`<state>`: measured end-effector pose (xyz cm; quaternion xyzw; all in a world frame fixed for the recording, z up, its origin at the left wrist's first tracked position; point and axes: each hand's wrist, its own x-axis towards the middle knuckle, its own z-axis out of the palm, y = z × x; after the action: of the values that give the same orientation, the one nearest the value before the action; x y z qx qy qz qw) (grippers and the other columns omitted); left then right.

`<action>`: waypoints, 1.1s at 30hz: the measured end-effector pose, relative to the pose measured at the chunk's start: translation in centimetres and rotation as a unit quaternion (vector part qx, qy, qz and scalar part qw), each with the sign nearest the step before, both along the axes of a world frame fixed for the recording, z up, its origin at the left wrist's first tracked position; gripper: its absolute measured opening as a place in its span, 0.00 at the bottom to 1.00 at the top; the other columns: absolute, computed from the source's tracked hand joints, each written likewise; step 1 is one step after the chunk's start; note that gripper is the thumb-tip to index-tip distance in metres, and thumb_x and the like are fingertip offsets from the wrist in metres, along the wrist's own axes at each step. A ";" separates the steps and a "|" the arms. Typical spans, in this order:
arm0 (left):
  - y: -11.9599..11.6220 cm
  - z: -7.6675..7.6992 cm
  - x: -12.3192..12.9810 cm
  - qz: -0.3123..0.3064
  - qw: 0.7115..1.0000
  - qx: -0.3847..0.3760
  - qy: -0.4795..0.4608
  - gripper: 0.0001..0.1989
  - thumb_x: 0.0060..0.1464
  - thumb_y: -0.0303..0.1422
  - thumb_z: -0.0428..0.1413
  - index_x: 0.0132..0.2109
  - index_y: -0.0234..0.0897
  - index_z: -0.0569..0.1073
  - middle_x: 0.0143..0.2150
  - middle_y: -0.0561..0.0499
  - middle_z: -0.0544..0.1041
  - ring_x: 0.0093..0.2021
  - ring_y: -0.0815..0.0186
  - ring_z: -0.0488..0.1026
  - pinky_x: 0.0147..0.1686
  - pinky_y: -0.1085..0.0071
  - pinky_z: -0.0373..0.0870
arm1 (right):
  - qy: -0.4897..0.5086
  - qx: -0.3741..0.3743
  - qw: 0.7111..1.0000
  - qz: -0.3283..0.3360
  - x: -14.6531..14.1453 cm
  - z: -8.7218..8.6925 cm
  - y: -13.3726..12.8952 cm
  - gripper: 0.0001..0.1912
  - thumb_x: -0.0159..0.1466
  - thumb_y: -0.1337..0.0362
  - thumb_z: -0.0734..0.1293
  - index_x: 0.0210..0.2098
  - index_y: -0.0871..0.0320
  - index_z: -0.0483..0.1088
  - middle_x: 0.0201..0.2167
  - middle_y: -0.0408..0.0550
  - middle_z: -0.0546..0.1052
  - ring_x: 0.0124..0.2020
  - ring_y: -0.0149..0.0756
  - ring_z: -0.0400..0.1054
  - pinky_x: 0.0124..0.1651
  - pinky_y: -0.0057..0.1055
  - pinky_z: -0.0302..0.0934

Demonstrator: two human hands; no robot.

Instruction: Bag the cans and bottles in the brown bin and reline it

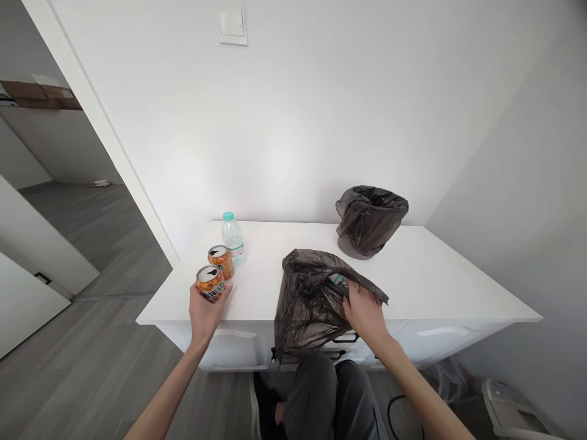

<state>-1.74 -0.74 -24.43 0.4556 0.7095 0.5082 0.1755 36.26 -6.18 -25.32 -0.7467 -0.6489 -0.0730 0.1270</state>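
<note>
My left hand is wrapped round the lower part of an orange can at the front left of the white cabinet top. Just behind it stands a second orange can, and behind that a clear bottle with a teal cap. A dark plastic bag lies over the front edge in the middle. At its opening is my right hand, with fingertips partly inside the bag beside a clear item with green; what they hold is hidden.
A bin lined with a dark bag stands at the back right of the top. Drawer handles are under the front edge, near my knees. A white appliance is on the floor at lower right.
</note>
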 end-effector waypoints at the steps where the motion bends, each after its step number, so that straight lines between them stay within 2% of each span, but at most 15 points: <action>1: 0.2 0.0 -0.1 0.001 1.000 0.004 0.003 0.39 0.40 0.53 0.70 0.53 0.39 0.64 0.54 0.40 0.77 0.54 0.47 0.77 0.49 0.54 0.77 | -0.008 -0.013 1.000 -0.006 0.3 0.1 0.2 0.30 0.70 0.70 0.59 0.71 0.66 0.58 0.61 0.68 0.74 0.63 0.58 0.68 0.61 0.47 0.65; 5: 1.4 -0.4 -0.7 0.006 1.000 0.008 0.009 0.40 0.40 0.53 0.70 0.54 0.37 0.65 0.56 0.38 0.76 0.55 0.45 0.76 0.51 0.49 0.76 | -0.013 -0.068 0.997 -0.019 1.3 0.6 1.3 0.29 0.71 0.65 0.62 0.69 0.65 0.60 0.61 0.67 0.74 0.64 0.57 0.68 0.61 0.45 0.64; 8: 2.0 -0.7 -1.3 -0.034 0.999 0.037 -0.010 0.42 0.39 0.51 0.71 0.55 0.36 0.65 0.56 0.37 0.75 0.56 0.44 0.75 0.53 0.47 0.76 | 0.004 -0.095 0.995 -0.023 1.8 1.1 2.1 0.29 0.72 0.60 0.64 0.69 0.64 0.60 0.60 0.67 0.74 0.63 0.57 0.69 0.59 0.44 0.65; 10: 1.8 -1.0 -1.7 -0.049 0.996 0.070 -0.017 0.48 0.37 0.49 0.73 0.60 0.36 0.62 0.61 0.36 0.70 0.60 0.45 0.72 0.57 0.47 0.74 | 0.015 -0.103 0.994 -0.028 1.8 1.5 2.4 0.29 0.72 0.58 0.64 0.68 0.63 0.61 0.59 0.66 0.76 0.60 0.56 0.71 0.56 0.42 0.66; 12: 1.0 -1.1 -1.9 -0.022 0.994 0.102 0.012 0.54 0.36 0.49 0.73 0.66 0.37 0.57 0.67 0.35 0.62 0.65 0.45 0.67 0.63 0.45 0.69 | 0.025 -0.095 0.995 -0.034 1.7 1.9 2.3 0.27 0.73 0.57 0.63 0.67 0.63 0.62 0.57 0.65 0.77 0.58 0.54 0.73 0.54 0.40 0.67; 14: -0.6 -0.9 -1.6 0.018 0.986 0.143 0.084 0.55 0.39 0.49 0.72 0.68 0.36 0.54 0.69 0.33 0.56 0.69 0.44 0.61 0.66 0.44 0.64 | 0.043 -0.072 0.996 -0.037 1.4 2.6 1.7 0.26 0.73 0.55 0.63 0.65 0.63 0.64 0.56 0.65 0.77 0.57 0.54 0.74 0.52 0.39 0.67; 17: -4.0 -0.3 -0.1 0.013 0.955 0.223 0.193 0.46 0.47 0.46 0.69 0.66 0.35 0.57 0.67 0.34 0.59 0.70 0.43 0.59 0.66 0.43 0.63 | 0.087 -0.035 0.995 -0.021 0.6 4.1 0.2 0.28 0.72 0.50 0.64 0.61 0.65 0.69 0.54 0.65 0.79 0.55 0.56 0.74 0.52 0.40 0.67; 19: -6.3 0.2 1.8 -0.042 0.937 0.253 0.238 0.35 0.53 0.41 0.67 0.62 0.37 0.62 0.64 0.36 0.64 0.67 0.45 0.62 0.65 0.43 0.64 | 0.138 -0.020 0.990 0.004 0.0 5.4 -0.9 0.29 0.70 0.46 0.65 0.57 0.64 0.73 0.52 0.64 0.80 0.54 0.57 0.75 0.51 0.40 0.67; 22: -9.0 1.3 5.7 -0.222 0.904 0.244 0.273 0.19 0.60 0.33 0.61 0.57 0.43 0.67 0.58 0.41 0.71 0.62 0.51 0.70 0.62 0.49 0.69 | 0.233 -0.005 0.970 0.070 -0.5 7.4 -2.1 0.24 0.71 0.46 0.63 0.51 0.58 0.77 0.48 0.58 0.82 0.51 0.54 0.76 0.51 0.39 0.67; 24: -9.8 2.2 8.7 -0.348 0.858 0.235 0.296 0.17 0.63 0.29 0.57 0.57 0.45 0.69 0.58 0.44 0.74 0.61 0.54 0.72 0.60 0.54 0.71 | 0.279 0.008 0.953 0.115 -0.8 8.4 -2.6 0.20 0.71 0.50 0.63 0.50 0.55 0.78 0.48 0.54 0.83 0.50 0.51 0.76 0.52 0.38 0.67; 25: -9.9 2.8 10.3 -0.392 0.832 0.238 0.311 0.18 0.64 0.28 0.56 0.59 0.45 0.68 0.60 0.44 0.75 0.62 0.55 0.71 0.60 0.55 0.71 | 0.293 0.014 0.946 0.136 -1.0 8.7 -2.8 0.17 0.71 0.52 0.63 0.50 0.54 0.78 0.48 0.52 0.83 0.51 0.49 0.76 0.53 0.38 0.67; 27: -9.3 3.7 13.2 -0.438 0.787 0.258 0.350 0.23 0.65 0.26 0.54 0.64 0.44 0.65 0.65 0.43 0.72 0.67 0.55 0.67 0.64 0.54 0.68 | 0.312 0.015 0.934 0.175 -1.4 9.2 -3.1 0.14 0.70 0.57 0.63 0.50 0.53 0.78 0.50 0.50 0.82 0.52 0.46 0.75 0.54 0.37 0.67; 29: -8.1 4.5 15.5 -0.448 0.757 0.269 0.392 0.27 0.64 0.25 0.53 0.69 0.40 0.61 0.70 0.41 0.68 0.72 0.53 0.61 0.68 0.51 0.63 | 0.321 -0.001 0.925 0.202 -1.8 9.5 -3.6 0.13 0.70 0.59 0.63 0.49 0.52 0.77 0.48 0.49 0.82 0.50 0.44 0.76 0.53 0.36 0.67; 31: -6.5 4.9 17.0 -0.448 0.744 0.265 0.419 0.29 0.64 0.24 0.52 0.70 0.37 0.59 0.71 0.41 0.67 0.73 0.52 0.60 0.71 0.48 0.59 | 0.316 -0.014 0.928 0.195 -2.0 9.8 -4.1 0.13 0.69 0.56 0.66 0.49 0.54 0.76 0.47 0.50 0.82 0.48 0.44 0.76 0.52 0.37 0.68; 33: -4.9 5.2 17.5 -0.456 0.745 0.250 0.418 0.29 0.64 0.25 0.52 0.70 0.37 0.60 0.68 0.40 0.70 0.70 0.52 0.63 0.71 0.47 0.57 | 0.309 -0.021 0.933 0.182 -1.8 10.0 -4.5 0.19 0.66 0.52 0.70 0.53 0.55 0.74 0.50 0.52 0.80 0.51 0.46 0.75 0.53 0.39 0.68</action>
<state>15.72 -5.63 -19.21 0.9193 0.2671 0.2851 -0.0473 34.48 -10.69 -15.31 -0.6041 -0.7036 0.1994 0.3167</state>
